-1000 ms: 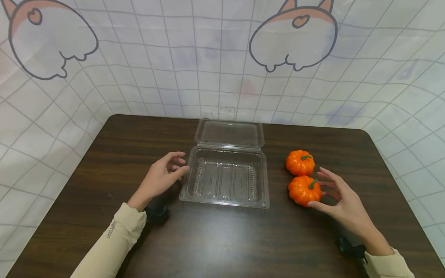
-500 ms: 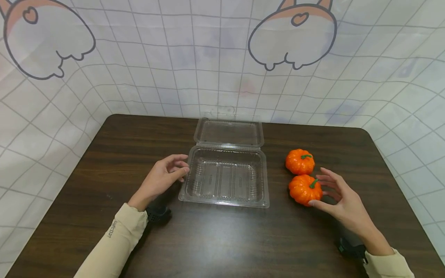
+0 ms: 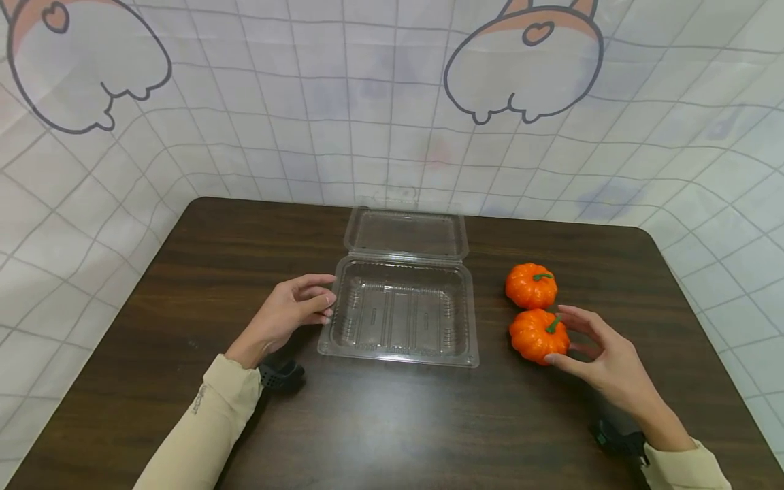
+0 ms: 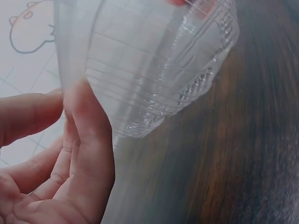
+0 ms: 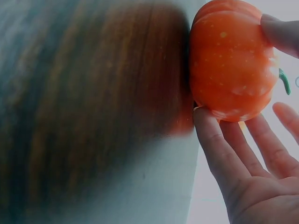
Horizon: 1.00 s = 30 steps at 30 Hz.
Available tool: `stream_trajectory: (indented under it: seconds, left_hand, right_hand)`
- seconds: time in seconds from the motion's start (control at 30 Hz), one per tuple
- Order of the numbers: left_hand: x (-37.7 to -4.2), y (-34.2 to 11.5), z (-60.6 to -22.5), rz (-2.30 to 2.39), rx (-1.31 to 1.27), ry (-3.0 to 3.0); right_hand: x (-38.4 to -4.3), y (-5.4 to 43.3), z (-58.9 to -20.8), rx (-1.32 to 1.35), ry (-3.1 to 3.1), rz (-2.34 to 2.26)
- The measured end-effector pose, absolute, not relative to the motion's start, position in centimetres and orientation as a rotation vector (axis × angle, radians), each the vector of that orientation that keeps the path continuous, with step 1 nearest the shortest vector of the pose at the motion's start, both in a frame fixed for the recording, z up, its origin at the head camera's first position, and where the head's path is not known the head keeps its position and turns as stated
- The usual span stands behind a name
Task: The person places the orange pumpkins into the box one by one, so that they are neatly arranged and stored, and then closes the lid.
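Note:
A clear plastic clamshell container (image 3: 398,358) lies on the table, its lid (image 3: 405,233) folded back towards the wall. At its left rim, my left hand (image 3: 283,314) pinches the edge between thumb and index finger, seen closely in the left wrist view. To the right are two toy pumpkins, orange with green stems. My right hand (image 3: 612,367) holds the nearer pumpkin (image 3: 534,338) from the right; the right wrist view has the thumb (image 5: 282,35) on one side of that pumpkin (image 5: 231,60) and fingers touching the other. The farther pumpkin (image 3: 528,286) sits just behind it.
The dark wood table (image 3: 380,429) ends at a white grid-patterned wall cloth (image 3: 294,109) with cartoon animal prints. Beige sleeves cover my forearms, and a black band (image 3: 282,376) circles the left wrist. The container's lid reaches close to the table's back edge.
My left hand has moved slightly right, its fingertips meeting on the container's rim. The right hand's fingers have drawn in against the nearer pumpkin. Container and pumpkins stay in place.

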<state>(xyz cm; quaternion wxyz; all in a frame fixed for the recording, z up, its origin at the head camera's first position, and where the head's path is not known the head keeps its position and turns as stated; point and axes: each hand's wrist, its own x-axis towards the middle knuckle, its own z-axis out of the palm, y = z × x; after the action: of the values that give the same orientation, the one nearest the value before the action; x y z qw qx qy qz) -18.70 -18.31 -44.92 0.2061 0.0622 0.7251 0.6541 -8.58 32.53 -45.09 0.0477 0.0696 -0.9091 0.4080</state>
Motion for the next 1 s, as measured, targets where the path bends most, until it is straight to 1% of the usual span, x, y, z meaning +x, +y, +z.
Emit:
stream_trajectory:
  seconds: [0.3, 0.53, 1.0]
  left_hand:
    - [-18.6, -18.5, -44.7, 1.853, 0.142, 1.94]
    - [-18.6, -18.5, -44.7, 1.871, 0.132, 1.907]
    - [-18.6, -18.5, -44.9, 1.893, 0.145, 1.881]
  right_hand:
    - [-8.5, 32.5, -44.6, 0.223, -2.797, 1.234]
    - [-8.3, 32.1, -43.8, 0.182, -2.812, 1.19]
    - [-8.3, 31.8, -41.4, 0.336, -2.706, 1.24]
